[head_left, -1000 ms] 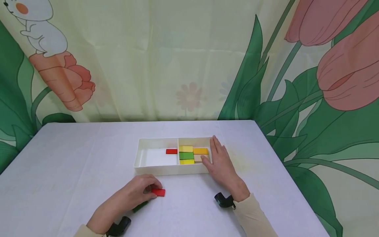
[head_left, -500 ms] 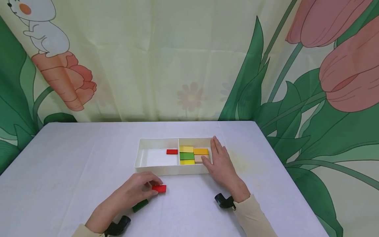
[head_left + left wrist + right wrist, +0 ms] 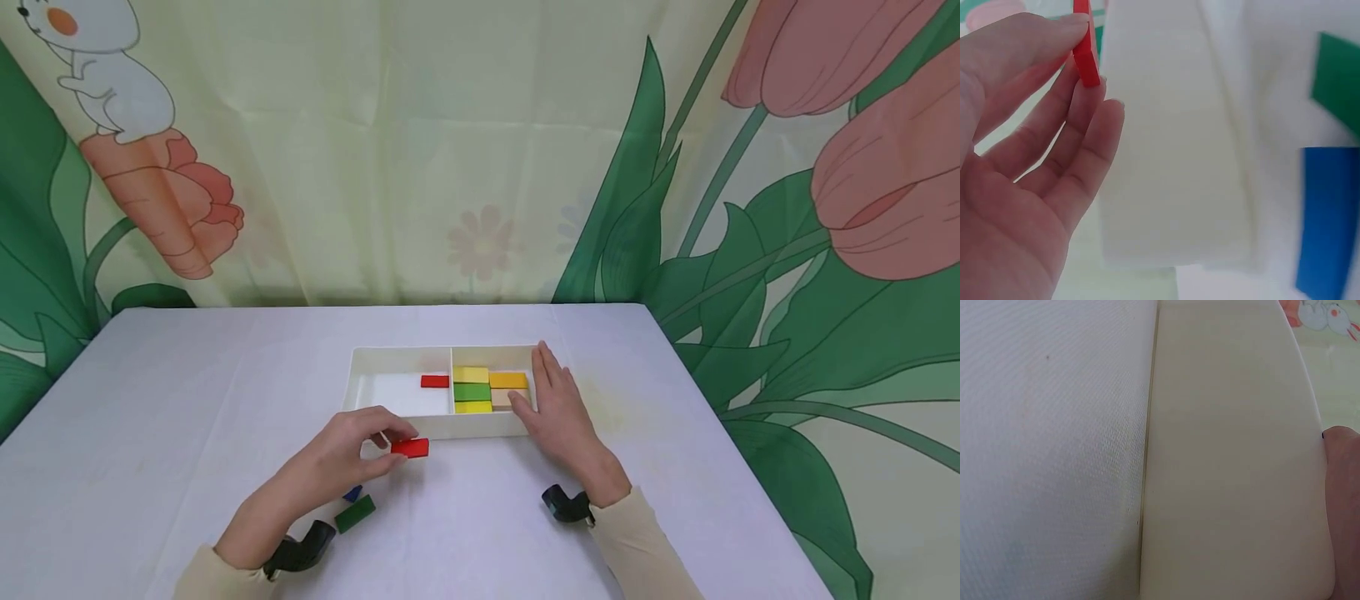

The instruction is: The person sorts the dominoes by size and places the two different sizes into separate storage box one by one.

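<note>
White tablecloth (image 3: 225, 392) below, the left hand (image 3: 347, 443) pinches a red block (image 3: 411, 448), now nearer the tray (image 3: 465, 427), carrying apparently underway; the right hand (image 3: 561, 421), thumb spread, touches its end

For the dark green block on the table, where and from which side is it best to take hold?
Probably pinch the dark green block across the middle of its long sides, coming from above: it seems to lie flat, its top is uncovered, and the blue block sits near its far side.
</note>
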### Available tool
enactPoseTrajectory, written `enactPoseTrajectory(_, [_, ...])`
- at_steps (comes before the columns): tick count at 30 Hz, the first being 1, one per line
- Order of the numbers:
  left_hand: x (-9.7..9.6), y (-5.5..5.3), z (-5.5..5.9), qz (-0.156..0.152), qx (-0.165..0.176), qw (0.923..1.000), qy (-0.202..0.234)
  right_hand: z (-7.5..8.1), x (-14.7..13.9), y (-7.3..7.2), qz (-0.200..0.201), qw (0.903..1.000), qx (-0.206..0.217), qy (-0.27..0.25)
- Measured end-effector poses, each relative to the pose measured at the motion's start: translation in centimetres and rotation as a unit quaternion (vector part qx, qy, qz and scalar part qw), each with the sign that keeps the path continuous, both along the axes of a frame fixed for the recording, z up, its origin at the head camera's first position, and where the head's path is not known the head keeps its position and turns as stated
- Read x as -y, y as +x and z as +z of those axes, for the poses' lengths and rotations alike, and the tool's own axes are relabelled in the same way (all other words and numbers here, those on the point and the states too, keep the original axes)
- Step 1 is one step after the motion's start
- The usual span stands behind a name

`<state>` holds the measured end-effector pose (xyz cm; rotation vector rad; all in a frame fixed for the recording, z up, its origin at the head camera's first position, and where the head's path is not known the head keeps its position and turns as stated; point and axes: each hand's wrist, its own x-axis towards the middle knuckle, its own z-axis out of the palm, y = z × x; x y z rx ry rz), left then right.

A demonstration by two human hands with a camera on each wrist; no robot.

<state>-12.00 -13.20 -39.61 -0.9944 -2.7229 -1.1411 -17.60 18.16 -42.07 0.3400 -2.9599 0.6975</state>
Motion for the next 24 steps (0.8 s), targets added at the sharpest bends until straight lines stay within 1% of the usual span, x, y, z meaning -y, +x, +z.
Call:
enactPoseTrajectory(3, [-0.1, -0.5, 0.7, 0.011, -0.011, 0.9998, -0.008, 0.0, 0.0, 0.0, 0.000, 1.0000, 0.004, 0.000])
enactPoseTrajectory(7, [-0.3, -1.0, 1.2, 0.030, -0.029, 0.9990, -0.015, -0.1, 0.0, -0.1, -0.002, 1.0000, 0.005, 0.004])
enactPoseTrajectory(11, [-0.6, -1.7, 1.3, 0.044, -0.033, 0.9983, -0.022, -0.1, 0.0, -0.2, -0.004, 0.9999, 0.003, 0.010])
enactPoseTrajectory(15, [-0.9, -2.3, 1.4, 0.043, -0.041, 0.9981, -0.016, 0.0, 0.0, -0.3, -0.004, 0.9999, -0.002, 0.012])
enactPoseTrajectory(20, [-1.3, -3.2, 1.6, 0.048, -0.037, 0.9980, -0.016, 0.0, -0.1, -0.3, -0.005, 0.9999, -0.004, 0.013])
enactPoseTrajectory(24, [-1.7, -3.9, 1.8, 0.049, -0.025, 0.9983, -0.020, 0.0, -0.1, -0.2, -0.006, 0.9999, -0.005, 0.013])
